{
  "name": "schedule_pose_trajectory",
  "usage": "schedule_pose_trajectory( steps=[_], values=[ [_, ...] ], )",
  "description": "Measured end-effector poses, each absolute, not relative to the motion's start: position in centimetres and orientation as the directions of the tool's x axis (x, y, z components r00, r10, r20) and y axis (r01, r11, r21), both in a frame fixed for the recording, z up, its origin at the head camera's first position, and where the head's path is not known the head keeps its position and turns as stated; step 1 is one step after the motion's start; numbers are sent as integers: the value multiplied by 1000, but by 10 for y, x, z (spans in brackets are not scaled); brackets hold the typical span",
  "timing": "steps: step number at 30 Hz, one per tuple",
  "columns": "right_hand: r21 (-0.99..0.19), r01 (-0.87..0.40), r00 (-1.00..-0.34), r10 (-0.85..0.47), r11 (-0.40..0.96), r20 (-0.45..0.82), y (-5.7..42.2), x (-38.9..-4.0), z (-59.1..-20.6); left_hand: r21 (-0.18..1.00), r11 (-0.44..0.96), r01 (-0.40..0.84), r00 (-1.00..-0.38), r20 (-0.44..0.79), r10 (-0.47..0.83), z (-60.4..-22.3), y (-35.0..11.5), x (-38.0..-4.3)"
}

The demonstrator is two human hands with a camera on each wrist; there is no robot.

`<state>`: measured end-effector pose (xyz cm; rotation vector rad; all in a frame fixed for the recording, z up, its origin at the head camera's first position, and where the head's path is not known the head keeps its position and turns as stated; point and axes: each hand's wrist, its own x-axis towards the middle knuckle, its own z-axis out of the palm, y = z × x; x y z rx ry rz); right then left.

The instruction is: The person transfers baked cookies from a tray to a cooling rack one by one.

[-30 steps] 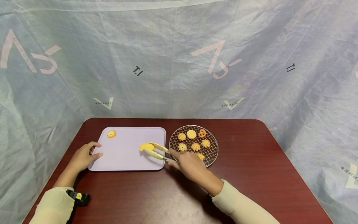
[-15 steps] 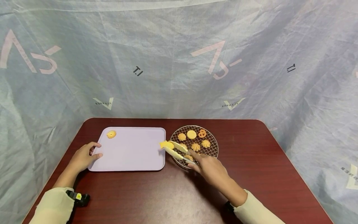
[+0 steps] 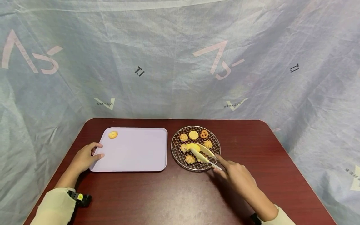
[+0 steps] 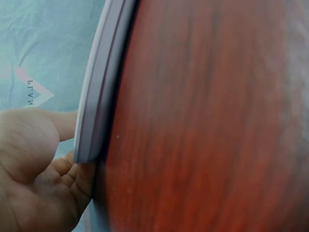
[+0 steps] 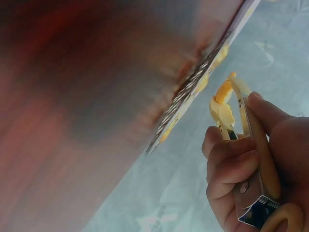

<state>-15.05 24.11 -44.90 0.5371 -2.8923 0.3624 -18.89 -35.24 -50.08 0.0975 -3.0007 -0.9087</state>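
Note:
My left hand (image 3: 84,157) grips the left edge of the lilac tray (image 3: 135,151); in the left wrist view the tray's rim (image 4: 99,92) sits between thumb and fingers. Tongs (image 3: 199,155) with cream tips are held in my right hand (image 3: 239,176). Between those tips is a yellow pastry-like piece (image 3: 193,147) with a notched end, over the round wire rack (image 3: 177,153). The right wrist view has the piece (image 5: 224,92) raised above the rack, fingers wrapped round the tongs' handle (image 5: 260,159). A round golden cookie (image 3: 113,134) lies in the tray's far left corner.
Several cookies lie on the rack, among them a swirled one (image 3: 183,137), a pale round one (image 3: 193,135) and a pretzel (image 3: 204,134). The tongs hide part of it. Grey cloth (image 3: 174,62) hangs behind the dark red table (image 3: 253,150).
My right hand has moved right with the tongs and the yellow piece, from above the tray to above the rack. The left hand keeps its grip on the tray.

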Motion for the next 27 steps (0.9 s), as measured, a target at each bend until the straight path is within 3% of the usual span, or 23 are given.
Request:
schedule_pose_trajectory(
  steps=[13, 27],
  values=[
    [-152, -280, -954, -256, 948, 156, 286, -136, -440, 553, 832, -45, -998, 3, -56, -499, -350, -187],
    [-141, -264, -962, -250, 954, 111, 290, -131, -443, 552, 833, -44, -999, 2, -54, -499, -350, -186]
  ],
)
